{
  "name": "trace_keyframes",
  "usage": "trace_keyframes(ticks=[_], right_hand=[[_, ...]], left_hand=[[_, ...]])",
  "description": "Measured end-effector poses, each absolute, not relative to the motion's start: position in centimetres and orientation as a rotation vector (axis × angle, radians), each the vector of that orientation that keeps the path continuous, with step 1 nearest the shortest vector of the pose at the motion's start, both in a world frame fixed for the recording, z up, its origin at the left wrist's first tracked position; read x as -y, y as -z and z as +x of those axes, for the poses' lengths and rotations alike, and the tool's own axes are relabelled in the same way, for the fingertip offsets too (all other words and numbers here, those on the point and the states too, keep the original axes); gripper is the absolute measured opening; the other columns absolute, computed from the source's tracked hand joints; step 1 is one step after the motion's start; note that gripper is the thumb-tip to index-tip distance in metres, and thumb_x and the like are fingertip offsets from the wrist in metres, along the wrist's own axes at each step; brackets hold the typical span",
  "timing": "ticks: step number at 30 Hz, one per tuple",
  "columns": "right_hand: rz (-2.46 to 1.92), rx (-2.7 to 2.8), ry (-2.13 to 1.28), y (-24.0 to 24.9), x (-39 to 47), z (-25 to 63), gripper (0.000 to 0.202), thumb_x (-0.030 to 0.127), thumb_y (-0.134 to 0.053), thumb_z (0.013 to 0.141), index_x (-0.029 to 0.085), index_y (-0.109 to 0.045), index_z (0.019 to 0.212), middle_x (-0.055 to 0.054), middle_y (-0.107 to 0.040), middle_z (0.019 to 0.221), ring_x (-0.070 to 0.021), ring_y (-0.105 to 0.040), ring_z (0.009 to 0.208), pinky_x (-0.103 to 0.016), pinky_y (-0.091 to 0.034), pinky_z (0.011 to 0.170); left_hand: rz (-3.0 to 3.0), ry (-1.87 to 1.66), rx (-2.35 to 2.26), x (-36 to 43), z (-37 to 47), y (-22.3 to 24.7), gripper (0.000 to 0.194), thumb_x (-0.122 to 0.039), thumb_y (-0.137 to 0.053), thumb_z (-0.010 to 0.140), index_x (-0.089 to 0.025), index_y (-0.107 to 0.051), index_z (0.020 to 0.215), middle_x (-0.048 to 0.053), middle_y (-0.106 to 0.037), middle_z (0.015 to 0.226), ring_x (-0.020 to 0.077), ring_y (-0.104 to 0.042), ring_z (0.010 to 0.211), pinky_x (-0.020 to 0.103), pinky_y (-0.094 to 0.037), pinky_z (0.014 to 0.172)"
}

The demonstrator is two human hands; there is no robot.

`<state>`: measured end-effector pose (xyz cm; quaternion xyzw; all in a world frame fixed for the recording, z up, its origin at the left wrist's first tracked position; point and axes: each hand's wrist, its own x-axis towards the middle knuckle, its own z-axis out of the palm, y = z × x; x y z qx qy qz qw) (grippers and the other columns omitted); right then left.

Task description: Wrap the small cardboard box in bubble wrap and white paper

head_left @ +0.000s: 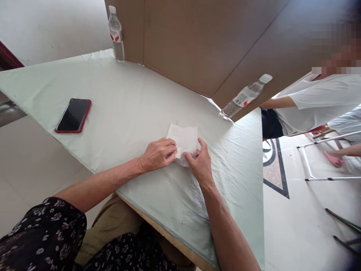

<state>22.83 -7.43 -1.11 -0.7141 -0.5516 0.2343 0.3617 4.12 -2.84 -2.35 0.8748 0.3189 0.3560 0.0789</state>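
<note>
A white tissue-like sheet [184, 137] lies on the pale green tablecloth in front of me, with a crinkled, see-through part along its near edge. My left hand [160, 153] has its fingers pinched together on the sheet's lower left side. From the right, my right hand [201, 162] grips the lower right side, its thumb pressed onto the crinkled part and its index finger raised. Some of the right fingers are hidden behind the sheet. Whether the see-through part is a plastic wrapper, I cannot tell.
A red-cased phone [73, 115] lies at the left. Two water bottles, an upright one [116, 35] and another [245, 97] at the right, stand against a tall brown cardboard panel [191, 41]. Beyond it sits a person in a white shirt [324, 98]. The tablecloth [126, 98] reaches the table's edges.
</note>
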Motion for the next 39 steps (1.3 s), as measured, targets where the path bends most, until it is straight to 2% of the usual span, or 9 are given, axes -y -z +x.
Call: trace_keyframes(ticks=[6, 10, 17, 24, 28, 31, 33, 36, 39], right_hand=[[-1.66, 1.223, -0.781, 0.7, 7.3, 21.6, 0.083, 0.04, -0.065, 0.077, 0.012, -0.033, 0.148, 0.007, -0.052, 0.064, -0.0142, -0.049, 0.056, -0.029, -0.044, 0.052], [-1.603, 1.145, -0.912, 0.0, 7.1, 20.4, 0.087, 0.042, -0.066, 0.076, 0.015, -0.029, 0.15, 0.005, -0.057, 0.071, -0.0137, -0.053, 0.055, -0.025, -0.045, 0.043], [-1.616, 1.144, -0.922, -0.6, 7.0, 19.8, 0.089, 0.046, -0.068, 0.073, 0.013, -0.033, 0.148, 0.004, -0.062, 0.074, -0.0141, -0.059, 0.058, -0.022, -0.046, 0.04], [-1.656, 1.157, -0.961, -1.5, 7.0, 19.6, 0.086, 0.042, -0.062, 0.078, 0.006, -0.03, 0.149, -0.006, -0.073, 0.086, -0.015, -0.063, 0.057, -0.025, -0.047, 0.044], [-1.649, 1.302, -0.958, -1.9, 7.7, 19.7, 0.073, 0.036, -0.053, 0.085, 0.007, -0.032, 0.148, -0.013, -0.075, 0.103, -0.018, -0.069, 0.068, -0.03, -0.053, 0.053], [-1.671, 1.555, -0.806, -1.7, 8.5, 19.6, 0.066, 0.026, -0.046, 0.087, 0.008, -0.033, 0.148, -0.016, -0.073, 0.113, -0.0198, -0.07, 0.076, -0.037, -0.056, 0.068], [-1.687, 1.752, -0.648, -1.5, 9.1, 19.4, 0.064, 0.021, -0.043, 0.088, 0.01, -0.031, 0.15, -0.017, -0.072, 0.119, -0.0228, -0.071, 0.084, -0.042, -0.056, 0.076], [-1.701, 1.985, -0.412, -1.5, 9.6, 19.2, 0.063, 0.016, -0.039, 0.09, 0.013, -0.028, 0.152, -0.016, -0.071, 0.122, -0.0274, -0.071, 0.095, -0.043, -0.055, 0.077], [-1.719, 2.068, -0.342, -1.9, 9.2, 19.5, 0.065, 0.013, -0.037, 0.088, 0.012, -0.025, 0.152, -0.015, -0.073, 0.117, -0.0258, -0.071, 0.085, -0.042, -0.055, 0.073]], left_hand=[[2.624, -1.01, -0.919, 2.7, 4.3, 2.6, 0.018, -0.016, -0.054, 0.09, -0.018, -0.071, 0.088, 0.005, -0.072, 0.104, 0.0166, -0.066, 0.092, 0.027, -0.052, 0.077], [2.609, -0.975, -0.9, 2.7, 4.4, 2.5, 0.019, -0.015, -0.053, 0.09, -0.018, -0.071, 0.089, 0.005, -0.072, 0.104, 0.0174, -0.066, 0.093, 0.028, -0.053, 0.079], [2.582, -0.928, -0.887, 2.7, 4.4, 2.4, 0.019, -0.013, -0.051, 0.09, -0.018, -0.069, 0.089, 0.006, -0.071, 0.101, 0.0181, -0.066, 0.095, 0.028, -0.053, 0.078], [2.432, -0.942, -0.929, 2.8, 4.6, 2.3, 0.013, -0.014, -0.053, 0.085, -0.018, -0.061, 0.094, 0.006, -0.07, 0.095, 0.0179, -0.065, 0.09, 0.028, -0.051, 0.076], [2.222, -0.979, -0.98, 2.9, 4.5, 2.1, 0.026, -0.015, -0.059, 0.078, -0.018, -0.058, 0.104, 0.003, -0.068, 0.092, 0.0153, -0.062, 0.076, 0.028, -0.05, 0.069], [2.048, -0.961, -0.97, 2.9, 4.3, 1.9, 0.031, -0.016, -0.059, 0.075, -0.019, -0.056, 0.105, 0.0, -0.065, 0.084, 0.0118, -0.057, 0.064, 0.026, -0.048, 0.062], [1.969, -0.968, -0.967, 2.9, 4.3, 1.7, 0.027, -0.019, -0.06, 0.076, -0.019, -0.056, 0.102, -0.001, -0.063, 0.085, 0.01, -0.053, 0.06, 0.026, -0.046, 0.059], [1.941, -0.987, -1.02, 2.9, 4.6, 1.7, 0.019, -0.024, -0.063, 0.078, -0.019, -0.056, 0.095, 0.0, -0.061, 0.091, 0.0096, -0.052, 0.062, 0.026, -0.045, 0.059], [1.975, -0.99, -1.038, 2.9, 4.9, 2.0, 0.018, -0.019, -0.063, 0.077, -0.02, -0.055, 0.093, 0.001, -0.06, 0.094, 0.0107, -0.052, 0.066, 0.026, -0.046, 0.061]])
